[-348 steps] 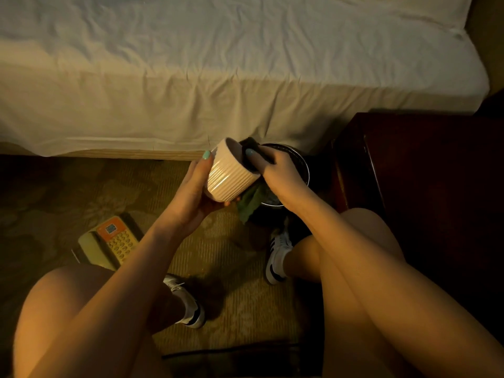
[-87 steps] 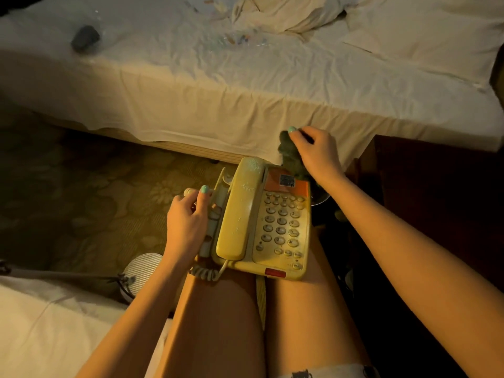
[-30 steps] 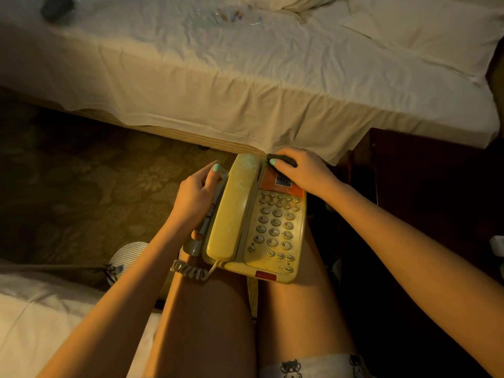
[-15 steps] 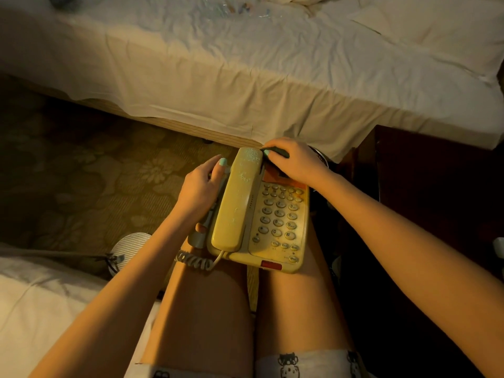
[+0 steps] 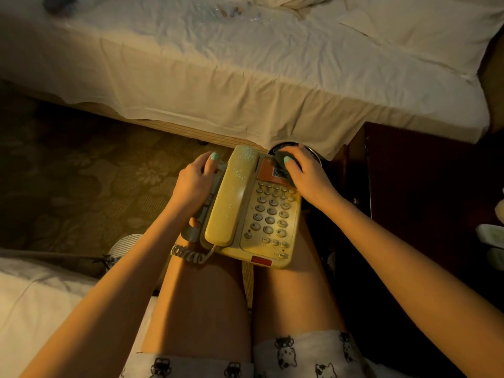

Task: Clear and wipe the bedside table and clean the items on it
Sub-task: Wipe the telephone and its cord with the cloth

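Telephone (image 5: pixel 253 214), yellowed and speckled with dust, lies across our thighs, off the worktop it belongs to. At far left, the ribbed cup (image 5: pixel 122 245) we held and wiped seconds ago now stands on the patterned carpet (image 5: pixel 81 173), beside the corner of a second bed (image 5: pixel 41 296). Our left hand (image 5: pixel 195 181) grips the telephone's left side, thumb on top and fingers curled round the edge, above the coiled cord (image 5: pixel 188 253). The handset (image 5: pixel 234 197) sits in its cradle.

Our right hand (image 5: pixel 305 173) holds a dark cloth (image 5: pixel 281 165) bunched under curled fingers. Moments ago the cloth hung above the telephone. Now it presses on the orange label panel (image 5: pixel 266 173), just above the keypad (image 5: pixel 272 214). We judge the wiping has only begun, since handset and keys look untouched.

Behind that hand a metal bowl (image 5: pixel 313 154) stands on the floor against the bed (image 5: pixel 245 77) and its hanging sheet. At right stands the dark wooden worktop (image 5: pixel 422 186). Pale objects at the frame's edge are too cut off to identify. The room is dim and amber-lit.
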### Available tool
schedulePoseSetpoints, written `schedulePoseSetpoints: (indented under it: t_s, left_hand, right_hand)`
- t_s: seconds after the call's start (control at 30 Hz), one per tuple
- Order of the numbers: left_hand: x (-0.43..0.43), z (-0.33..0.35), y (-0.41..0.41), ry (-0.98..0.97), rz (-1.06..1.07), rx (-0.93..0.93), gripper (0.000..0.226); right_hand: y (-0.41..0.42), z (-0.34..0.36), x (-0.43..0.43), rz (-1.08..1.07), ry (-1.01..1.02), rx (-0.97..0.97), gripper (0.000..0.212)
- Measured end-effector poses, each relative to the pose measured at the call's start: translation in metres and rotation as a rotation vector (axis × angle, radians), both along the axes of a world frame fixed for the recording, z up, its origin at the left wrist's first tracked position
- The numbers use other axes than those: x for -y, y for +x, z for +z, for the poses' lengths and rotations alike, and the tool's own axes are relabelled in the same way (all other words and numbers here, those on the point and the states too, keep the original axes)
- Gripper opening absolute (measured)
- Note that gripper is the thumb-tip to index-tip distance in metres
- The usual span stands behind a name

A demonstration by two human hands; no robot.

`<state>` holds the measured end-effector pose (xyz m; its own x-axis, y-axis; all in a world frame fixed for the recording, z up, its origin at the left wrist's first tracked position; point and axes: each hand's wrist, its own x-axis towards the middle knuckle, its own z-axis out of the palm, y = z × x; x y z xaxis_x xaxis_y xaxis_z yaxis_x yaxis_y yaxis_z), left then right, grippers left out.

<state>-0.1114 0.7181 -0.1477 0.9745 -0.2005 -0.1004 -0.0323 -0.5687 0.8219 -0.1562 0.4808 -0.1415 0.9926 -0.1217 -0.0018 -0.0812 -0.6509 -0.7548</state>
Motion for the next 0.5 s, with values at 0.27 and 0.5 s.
schedulePoseSetpoints:
  t_s: [0.27,0.5]
  left_hand:
    - [-0.004,0.004,0.000,0.044,0.007,0.012,0.041]
    - [-0.010,0.005,0.005,0.057,-0.011,0.009,0.043]
  right_hand:
    - [-0.065,0.003,-0.027,0.081,-0.077,0.083,0.034]
    - [-0.084,0.018,-0.027,0.164,-0.060,0.037,0.030]
